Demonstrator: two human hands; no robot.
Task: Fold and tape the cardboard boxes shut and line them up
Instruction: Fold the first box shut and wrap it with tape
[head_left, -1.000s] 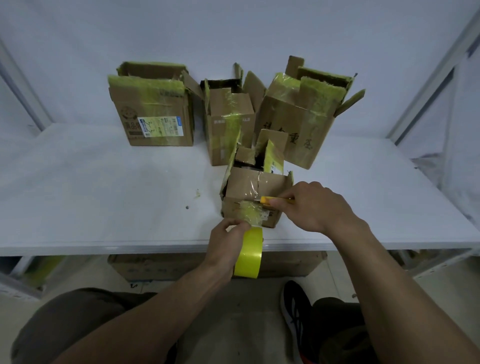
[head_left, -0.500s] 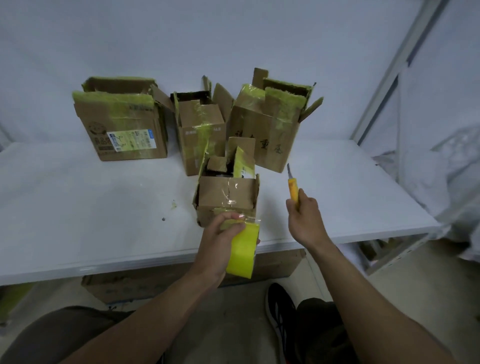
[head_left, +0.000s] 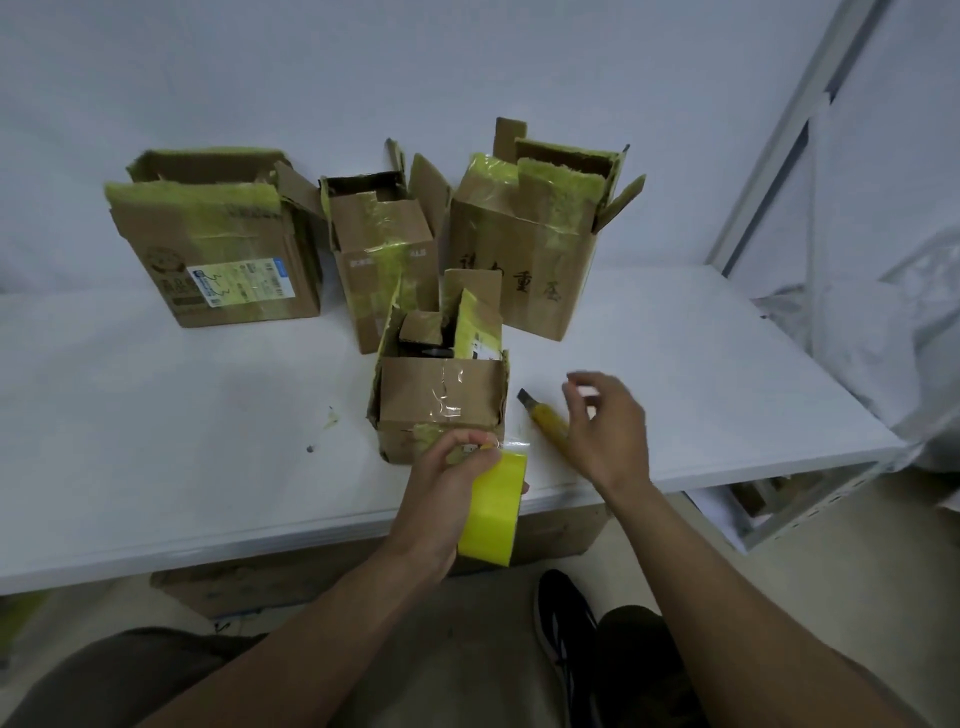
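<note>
Four boxes, one roll of yellow tape

Four cardboard boxes stand on the white table (head_left: 156, 415). Three of them make a row near the top of the frame. The big box (head_left: 223, 260) is at the upper left and has a blue and white label on its front. The thin box (head_left: 384, 254) is in the middle of the row. The tall box (head_left: 524, 260) with black writing is to the right of it. All three have flaps sticking up, with bits of yellow-green tape on them.

The small box (head_left: 441, 402) stands in front of the thin one, near the middle of the frame. Its top flaps are up too, and shiny tape is stuck on its front.

The left hand (head_left: 447, 488) is just below the small box, at the table's near edge. Its fingers and thumb curl round the yellow tape roll (head_left: 493, 506). A clear strip of tape runs from the roll toward the box.

The right hand (head_left: 608, 426) is to the right of the small box. Its fingers are loosely bent and a little spread, and they hold nothing. They look blurry. A yellow knife (head_left: 545, 423) lies on the table between the box and this hand. I cannot tell if the hand touches it.

Another flat box (head_left: 249, 582) sits under the table. A black shoe (head_left: 566, 623) shows at the bottom of the frame.
</note>
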